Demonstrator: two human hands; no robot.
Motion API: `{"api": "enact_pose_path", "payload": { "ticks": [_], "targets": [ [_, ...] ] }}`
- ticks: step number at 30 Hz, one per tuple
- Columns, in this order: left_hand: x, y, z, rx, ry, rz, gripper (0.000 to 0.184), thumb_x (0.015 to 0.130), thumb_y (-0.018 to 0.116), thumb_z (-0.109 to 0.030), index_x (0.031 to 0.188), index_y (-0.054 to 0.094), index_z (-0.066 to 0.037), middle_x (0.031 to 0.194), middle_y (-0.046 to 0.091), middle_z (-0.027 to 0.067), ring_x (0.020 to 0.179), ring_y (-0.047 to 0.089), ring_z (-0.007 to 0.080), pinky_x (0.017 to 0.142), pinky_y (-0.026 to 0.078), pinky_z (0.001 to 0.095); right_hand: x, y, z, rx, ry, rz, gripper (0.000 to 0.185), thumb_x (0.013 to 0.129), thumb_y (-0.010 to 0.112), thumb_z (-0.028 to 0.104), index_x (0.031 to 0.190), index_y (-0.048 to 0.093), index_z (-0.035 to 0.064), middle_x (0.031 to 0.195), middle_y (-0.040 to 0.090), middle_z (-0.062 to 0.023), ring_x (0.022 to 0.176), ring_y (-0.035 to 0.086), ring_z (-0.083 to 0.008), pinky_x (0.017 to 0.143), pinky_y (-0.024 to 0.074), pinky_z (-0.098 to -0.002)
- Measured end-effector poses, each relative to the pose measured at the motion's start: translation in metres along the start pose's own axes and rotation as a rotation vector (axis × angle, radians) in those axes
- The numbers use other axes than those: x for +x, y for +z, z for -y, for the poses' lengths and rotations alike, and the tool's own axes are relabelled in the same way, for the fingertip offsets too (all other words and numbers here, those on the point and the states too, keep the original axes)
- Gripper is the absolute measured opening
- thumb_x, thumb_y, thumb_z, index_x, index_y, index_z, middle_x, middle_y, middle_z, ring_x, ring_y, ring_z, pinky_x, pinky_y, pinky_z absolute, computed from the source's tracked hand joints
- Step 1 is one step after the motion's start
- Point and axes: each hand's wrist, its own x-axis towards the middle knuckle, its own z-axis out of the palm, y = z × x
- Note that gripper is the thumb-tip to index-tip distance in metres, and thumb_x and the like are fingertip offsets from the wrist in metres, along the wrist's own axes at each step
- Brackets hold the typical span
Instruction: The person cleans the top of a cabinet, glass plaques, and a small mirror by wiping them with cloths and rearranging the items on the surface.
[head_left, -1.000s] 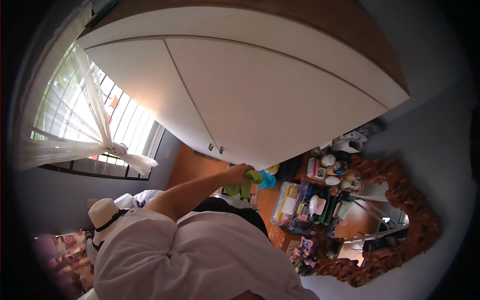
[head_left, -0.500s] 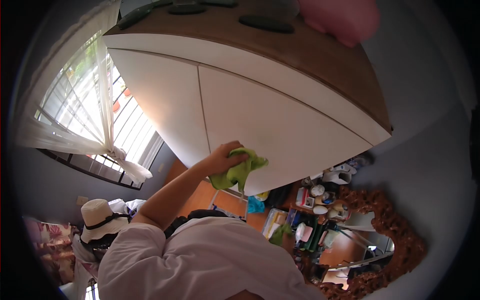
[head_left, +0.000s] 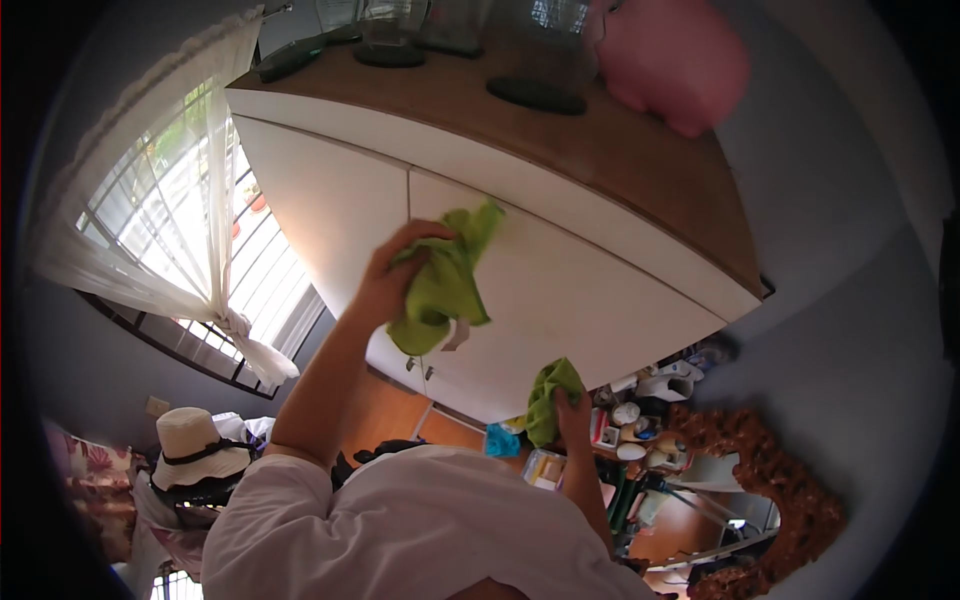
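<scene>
My left hand (head_left: 400, 262) is raised in front of the white cabinet doors (head_left: 500, 300), its fingers closed on a green cloth (head_left: 447, 285) that hangs loosely, with a small pale tag at its lower edge. Lower and to the right, my right hand (head_left: 573, 410) grips a second green cloth (head_left: 552, 395), near the cabinet's lower right edge. Both cloths look crumpled, and the upper end of the left one is blurred.
Glass containers (head_left: 540, 60) and a pink piggy bank (head_left: 675, 62) stand on the brown cabinet top (head_left: 620, 160). A curtained window (head_left: 190, 220) and a hat (head_left: 195, 445) are left; a carved mirror frame (head_left: 770, 480) and a cluttered dresser are right.
My left hand has risen with its cloth toward the upper part of the doors. My right hand has come up into view with the other cloth. The view has tilted to show more cabinet top.
</scene>
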Motion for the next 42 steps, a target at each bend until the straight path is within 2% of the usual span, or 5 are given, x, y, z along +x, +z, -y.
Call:
{"api": "enact_pose_path", "payload": {
  "ticks": [7, 11, 27, 31, 42],
  "targets": [
    [0.002, -0.022, -0.049, -0.168, -0.114, -0.11, 0.022, 0.082, 0.04, -0.009, 0.097, 0.054, -0.002, 0.102, 0.05, 0.0115, 0.096, 0.049, 0.0186, 0.086, 0.039, 0.027, -0.001, -0.006, 0.031, -0.071, -0.01, -0.021, 0.029, 0.086, 0.054, 0.013, 0.11, 0.052, -0.0044, 0.099, 0.06, -0.0104, 0.089, 0.056, -0.018, 0.082, 0.043, -0.0293],
    [0.0, -0.04, -0.045, 0.73, 0.075, -0.056, 0.031, 0.092, 0.039, -0.024, 0.111, 0.055, -0.005, 0.093, 0.056, 0.0136, 0.09, 0.054, 0.0229, 0.084, 0.042, 0.0304, -0.005, -0.009, 0.048, -0.302, -0.006, -0.036, 0.027, 0.087, 0.052, 0.014, 0.107, 0.054, -0.0046, 0.096, 0.061, -0.0112, 0.088, 0.057, -0.0182, 0.081, 0.0433, -0.03],
    [-0.05, -0.095, -0.07, 0.447, -0.445, 0.082, 0.03, 0.082, 0.056, -0.014, 0.11, 0.049, -0.007, 0.092, 0.056, 0.0071, 0.089, 0.053, 0.0149, 0.082, 0.042, 0.0292, -0.002, -0.016, 0.034, -0.19, 0.083, 0.019, 0.033, 0.09, 0.05, 0.024, 0.111, 0.052, -0.0019, 0.098, 0.059, -0.0133, 0.089, 0.056, -0.0205, 0.077, 0.0449, -0.0325],
    [-0.054, -0.122, -0.06, 0.33, -0.285, 0.108, 0.064, 0.067, 0.06, -0.002, 0.124, 0.032, -0.013, 0.102, 0.051, 0.0095, 0.095, 0.051, 0.0179, 0.082, 0.043, 0.029, 0.0, -0.009, 0.038, -0.242, 0.077, 0.041, 0.036, 0.09, 0.05, 0.027, 0.11, 0.052, -0.0023, 0.098, 0.059, -0.0147, 0.088, 0.056, -0.0218, 0.078, 0.0442, -0.0329],
    [0.091, -0.219, -0.115, 0.278, 0.331, -0.592, 0.029, 0.079, 0.056, -0.008, 0.108, 0.057, -0.006, 0.096, 0.061, 0.0063, 0.087, 0.056, 0.0141, 0.077, 0.046, 0.0255, 0.01, -0.008, 0.038, -0.252, 0.016, 0.023, 0.031, 0.087, 0.052, 0.021, 0.106, 0.054, -0.0045, 0.096, 0.061, -0.0151, 0.088, 0.057, -0.0235, 0.078, 0.0443, -0.0337]
  ]
}}
